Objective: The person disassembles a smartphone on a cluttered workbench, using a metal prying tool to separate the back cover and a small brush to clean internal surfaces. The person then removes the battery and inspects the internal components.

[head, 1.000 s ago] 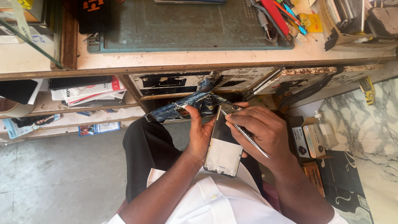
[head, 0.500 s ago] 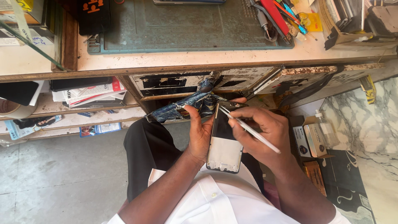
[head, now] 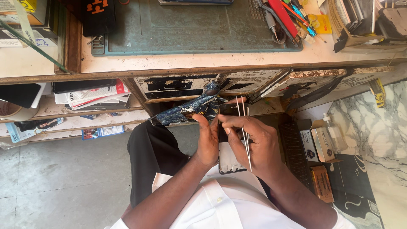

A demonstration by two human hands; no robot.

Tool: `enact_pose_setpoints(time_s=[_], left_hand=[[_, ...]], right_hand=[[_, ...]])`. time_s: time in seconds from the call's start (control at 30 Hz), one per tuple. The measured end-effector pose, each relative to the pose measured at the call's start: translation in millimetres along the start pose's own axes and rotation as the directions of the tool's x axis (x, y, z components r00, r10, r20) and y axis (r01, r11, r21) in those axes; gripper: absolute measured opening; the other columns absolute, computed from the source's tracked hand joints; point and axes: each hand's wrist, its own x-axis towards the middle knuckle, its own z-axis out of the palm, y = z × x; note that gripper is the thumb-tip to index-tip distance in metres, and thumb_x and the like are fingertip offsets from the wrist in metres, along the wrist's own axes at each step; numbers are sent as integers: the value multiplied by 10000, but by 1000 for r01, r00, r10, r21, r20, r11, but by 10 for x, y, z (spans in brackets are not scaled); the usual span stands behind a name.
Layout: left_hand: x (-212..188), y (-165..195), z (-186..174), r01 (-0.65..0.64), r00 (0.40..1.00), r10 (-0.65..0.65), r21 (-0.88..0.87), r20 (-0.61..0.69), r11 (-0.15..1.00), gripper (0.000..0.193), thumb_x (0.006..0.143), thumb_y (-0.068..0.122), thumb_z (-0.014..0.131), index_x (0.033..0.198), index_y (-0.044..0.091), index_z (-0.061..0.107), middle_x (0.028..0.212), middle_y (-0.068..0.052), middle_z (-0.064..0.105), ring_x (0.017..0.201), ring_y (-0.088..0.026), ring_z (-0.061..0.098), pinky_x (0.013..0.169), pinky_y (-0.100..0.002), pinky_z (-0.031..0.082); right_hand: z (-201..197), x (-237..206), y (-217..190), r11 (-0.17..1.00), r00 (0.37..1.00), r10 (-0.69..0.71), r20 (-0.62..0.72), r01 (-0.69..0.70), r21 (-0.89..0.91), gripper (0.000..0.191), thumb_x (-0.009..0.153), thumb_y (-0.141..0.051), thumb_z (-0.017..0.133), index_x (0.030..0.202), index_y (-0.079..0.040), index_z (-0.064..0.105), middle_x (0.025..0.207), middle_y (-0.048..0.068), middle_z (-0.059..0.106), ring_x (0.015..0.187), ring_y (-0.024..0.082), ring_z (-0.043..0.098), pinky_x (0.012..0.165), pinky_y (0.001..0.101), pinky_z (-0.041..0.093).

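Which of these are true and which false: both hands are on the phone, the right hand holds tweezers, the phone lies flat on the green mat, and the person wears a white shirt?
1. Both hands are on the phone. True: the left hand grips its left edge and the right hand reaches across it.
2. The right hand holds tweezers. True: thin metal tweezers lie along its fingers, tips pointing towards the bench.
3. The phone lies flat on the green mat. False: it is held over the lap, below the bench edge; the mat is up on the bench top.
4. The person wears a white shirt. True.
5. The red-handled tool is in the left hand. False: it lies on the bench.
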Motion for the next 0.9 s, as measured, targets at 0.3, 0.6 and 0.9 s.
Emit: enact_pose_setpoints(time_s=[0.3,0.6,0.9], left_hand=[[-9,213,128,191,954,26,-674,298,714,1206,918,875,79,1615,-51,412,1169,-173,630,1097,-257,611,1006,-382,523],[-59,442,193,285,950,-166,-513,266,810,1260,775,990,151,1623,81,354,1300,-208,636,1095,-349,711,888,-574,629],[-107,349,57,402,912,-285,-501,295,766,1339,757,1042,170,1536,-6,466,1276,-294,639,1061,-446,705,849,-639,613]], right_hand=[[-7,-8,140,925,986,168,15,-163,344,246,1055,-135,572,1239,21,624,1099,132,780,875,120,770,734,244,645],[-183,16,80,938,996,68,-53,-46,343,385,1085,-261,579,1366,-10,665,1041,104,747,763,82,727,593,196,603],[-257,117,8,976,991,-97,86,112,-188,265,832,-49,827,1091,-45,769,1021,131,752,960,213,746,819,325,607]])
